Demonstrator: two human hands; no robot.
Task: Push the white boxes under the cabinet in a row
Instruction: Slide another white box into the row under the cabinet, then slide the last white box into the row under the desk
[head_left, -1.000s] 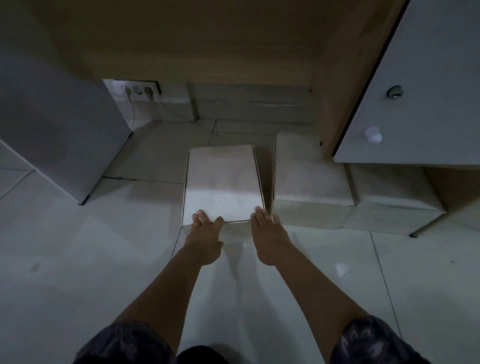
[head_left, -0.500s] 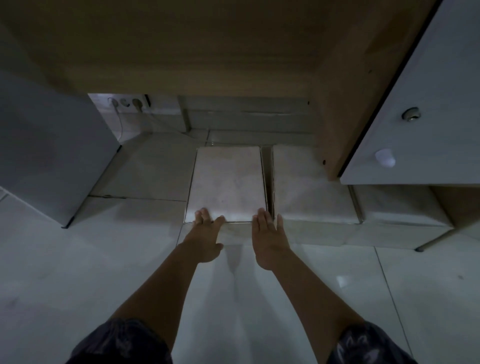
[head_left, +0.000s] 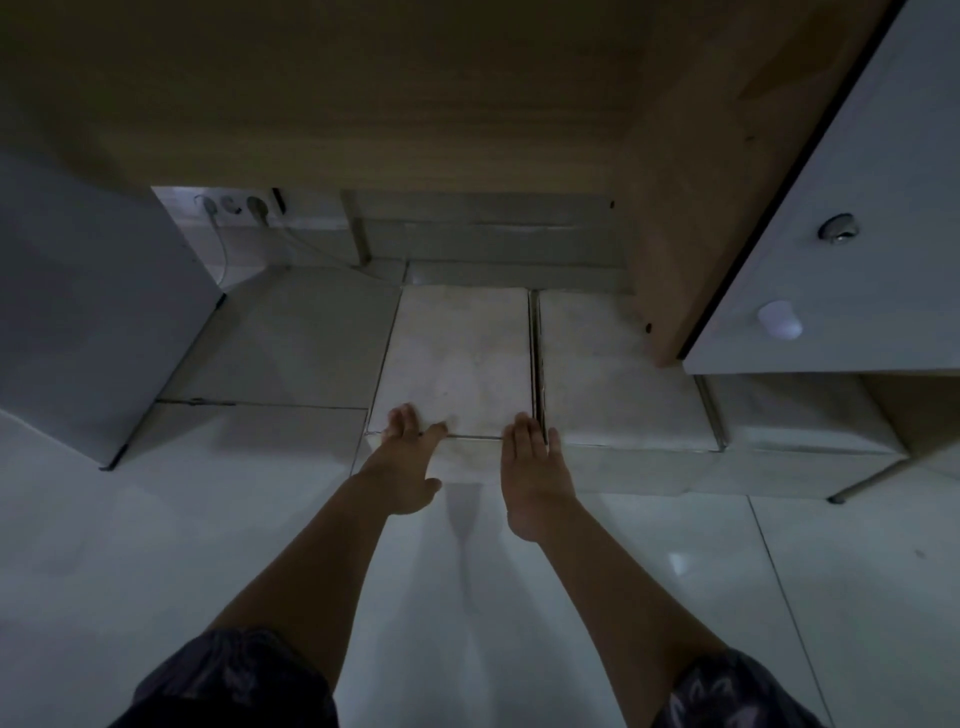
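The white box you are working on lies flat on the floor, its far end reaching in under the wooden cabinet and its near edge roughly level with the near edge of its neighbour. Its top is pale and a little mottled, with a thin dark seam along the right side where it sits just beside the second white box; whether the two actually touch you cannot tell from here. A third white box continues the row to the right, under the white cabinet door.

Your left hand rests against the near left corner of the box, fingers loosely bent and lapping over the top edge, thumb out to the side; the grip is apart, not clamped on anything. Your right hand is flat and open at the near right corner, fingers straight and together, tips over the seam between the two boxes, palm against the front face. Both forearms reach straight forward, nearly parallel.

Farther out, a grey panel stands at the left, and a wall socket with plugs shows at the back under the cabinet.
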